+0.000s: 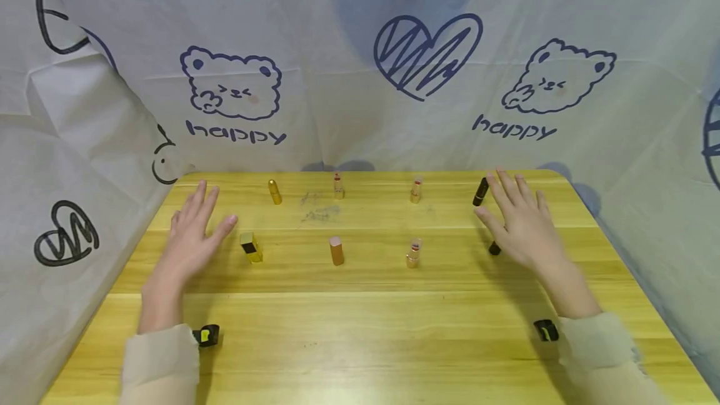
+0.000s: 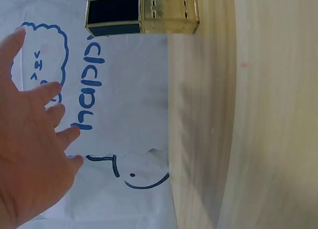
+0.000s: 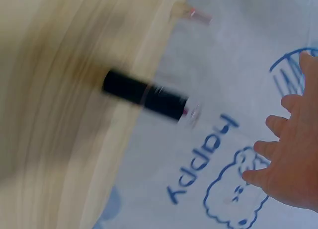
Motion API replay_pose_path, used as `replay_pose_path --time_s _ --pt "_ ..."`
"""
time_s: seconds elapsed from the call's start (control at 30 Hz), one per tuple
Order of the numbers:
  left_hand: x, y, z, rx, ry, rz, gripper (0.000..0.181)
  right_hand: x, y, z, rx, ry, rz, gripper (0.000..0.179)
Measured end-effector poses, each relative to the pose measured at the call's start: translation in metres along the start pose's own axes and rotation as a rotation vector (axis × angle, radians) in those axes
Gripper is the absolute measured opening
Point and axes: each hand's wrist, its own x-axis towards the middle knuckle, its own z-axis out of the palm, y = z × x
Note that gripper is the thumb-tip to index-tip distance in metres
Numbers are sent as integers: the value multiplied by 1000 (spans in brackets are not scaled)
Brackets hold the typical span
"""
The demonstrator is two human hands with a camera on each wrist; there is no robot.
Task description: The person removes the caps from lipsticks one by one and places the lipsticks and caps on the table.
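My left hand is held above the table's left side, fingers straight and spread, with nothing in it. Nearest to it stands a gold-and-black lipstick tube, which shows large in the left wrist view. On the right, my right hand is also raised, its fingers spread and holding nothing. It partly hides a dark lipstick tube beneath it. A black lipstick tube stands beside its fingertips in the head view. In the right wrist view a black lipstick tube with a clear top is blurred.
The back row also has a gold tube and two lipsticks with clear caps. Nearer are an orange-brown tube and another clear-capped lipstick. A white cloth with drawings hangs behind the wooden table.
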Motion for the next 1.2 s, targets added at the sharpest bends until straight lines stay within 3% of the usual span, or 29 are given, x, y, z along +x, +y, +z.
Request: replay_pose_path --time_s 0.23,0.63,0.73,0.97,1.2 --pt "-1 3 4 -129 -23 -6 90 3 -34 6 30 39 -48 76" --pt "0 4 6 -174 -70 -54 105 11 -99 24 108 71 -150 73" --pt "1 5 8 -226 -90 -73 107 13 -115 30 123 65 -177 74" --pt "-2 0 8 -426 -158 -66 93 21 -149 46 185 60 -243 73" --pt "-2 -6 13 -526 -194 -39 76 29 -178 57 256 14 -269 72"
